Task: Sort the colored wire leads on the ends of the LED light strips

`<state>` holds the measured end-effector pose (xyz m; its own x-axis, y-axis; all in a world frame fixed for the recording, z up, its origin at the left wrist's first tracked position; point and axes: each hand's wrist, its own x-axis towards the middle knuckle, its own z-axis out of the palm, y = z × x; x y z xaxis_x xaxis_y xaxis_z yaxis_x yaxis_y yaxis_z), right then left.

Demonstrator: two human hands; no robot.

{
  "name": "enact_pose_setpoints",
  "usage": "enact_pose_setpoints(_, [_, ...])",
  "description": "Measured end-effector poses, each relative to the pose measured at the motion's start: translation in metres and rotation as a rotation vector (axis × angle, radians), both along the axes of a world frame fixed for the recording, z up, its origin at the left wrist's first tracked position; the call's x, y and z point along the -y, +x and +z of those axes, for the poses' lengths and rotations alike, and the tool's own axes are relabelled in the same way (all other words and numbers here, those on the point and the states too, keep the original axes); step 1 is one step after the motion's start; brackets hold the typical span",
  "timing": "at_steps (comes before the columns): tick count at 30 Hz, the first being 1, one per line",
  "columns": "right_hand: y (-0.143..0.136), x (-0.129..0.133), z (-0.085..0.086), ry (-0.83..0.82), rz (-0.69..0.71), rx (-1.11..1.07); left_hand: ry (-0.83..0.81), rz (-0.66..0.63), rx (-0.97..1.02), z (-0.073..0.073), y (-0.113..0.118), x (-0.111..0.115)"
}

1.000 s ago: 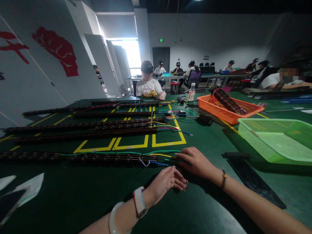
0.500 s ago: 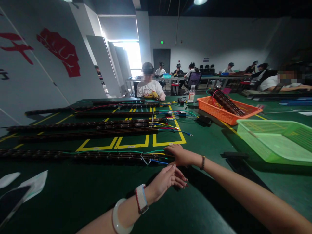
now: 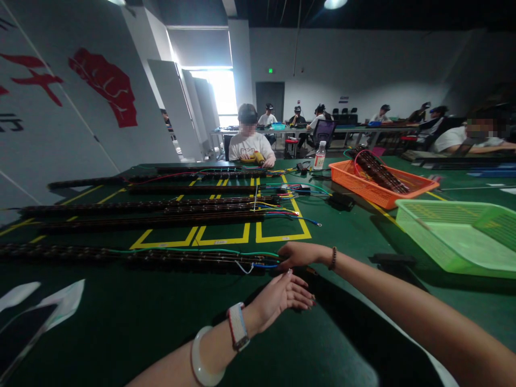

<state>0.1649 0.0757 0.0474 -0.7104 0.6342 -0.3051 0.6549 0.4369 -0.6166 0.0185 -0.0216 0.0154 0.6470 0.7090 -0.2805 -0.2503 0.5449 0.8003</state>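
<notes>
My left hand [image 3: 284, 296] hung nearest to me, just above the green table [image 3: 121, 322], fingers stretched out and loosely together, holding nothing; a pale bangle [image 3: 200, 359] and a striped watch band [image 3: 237, 326] sat on that wrist. Just beyond it my right hand [image 3: 300, 253] reached across from the right, a beaded bracelet [image 3: 332, 258] on the wrist, its fingers laid at the end of the nearest long dark strip [image 3: 133, 256] where the coloured wires [image 3: 258, 260] came out — green, yellow, blue and white. I cannot tell whether those fingers pinched a wire or only rested on the strip's end. The strip itself lay flat across the table, running off to the left, well apart from my left hand.

At the lower left corner lay white paper scraps [image 3: 60, 303] beside a dark flat thing. Past the strip were yellow floor-style markings [image 3: 226, 236] and 4 or more similar dark strips [image 3: 153, 212] lying side by side, their wire ends [image 3: 290, 215] fanned out. To the right stood a light green basket [image 3: 459, 236], and farther on an orange basket [image 3: 374, 185] holding more dark strips, with a small bottle [image 3: 320, 156] near it. Across the table a person in a white shirt [image 3: 250, 146] sat holding something yellow — others sat at tables behind.
</notes>
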Motion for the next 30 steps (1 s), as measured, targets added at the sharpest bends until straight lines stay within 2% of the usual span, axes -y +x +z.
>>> enact_pose_setpoints(5, [0.0, 0.001, 0.0, 0.08, -0.051, -0.004, -0.194, 0.06, 0.102, -0.001, -0.002, -0.007])
enact_pose_setpoints(9, [-0.003, 0.011, 0.001, 0.207, -0.111, 0.026, -0.211, 0.089, 0.221, -0.007, -0.003, -0.011])
enact_pose_setpoints(11, [-0.005, 0.016, 0.001, 0.327, -0.104, 0.055, -0.199, 0.125, 0.244, -0.009, -0.003, -0.01])
enact_pose_setpoints(16, [-0.008, 0.028, -0.005, 0.71, 0.039, 0.123, -0.157, 0.249, 0.258, -0.006, 0.0, -0.003])
enact_pose_setpoints(19, [-0.011, 0.036, -0.007, 0.86, 0.125, 0.206, -0.15, 0.355, 0.276, -0.005, 0.001, -0.001])
enact_pose_setpoints(23, [-0.019, 0.05, -0.008, 1.021, 0.184, 0.32, -0.25, 0.48, 0.227, -0.005, 0.002, -0.004])
enact_pose_setpoints(26, [-0.027, 0.062, -0.013, 1.087, 0.15, 0.377, -0.296, 0.541, 0.204, -0.002, 0.002, -0.005])
enact_pose_setpoints(30, [-0.037, 0.077, -0.029, 1.163, -0.008, 0.415, -0.289, 0.54, 0.166, 0.001, 0.001, -0.005])
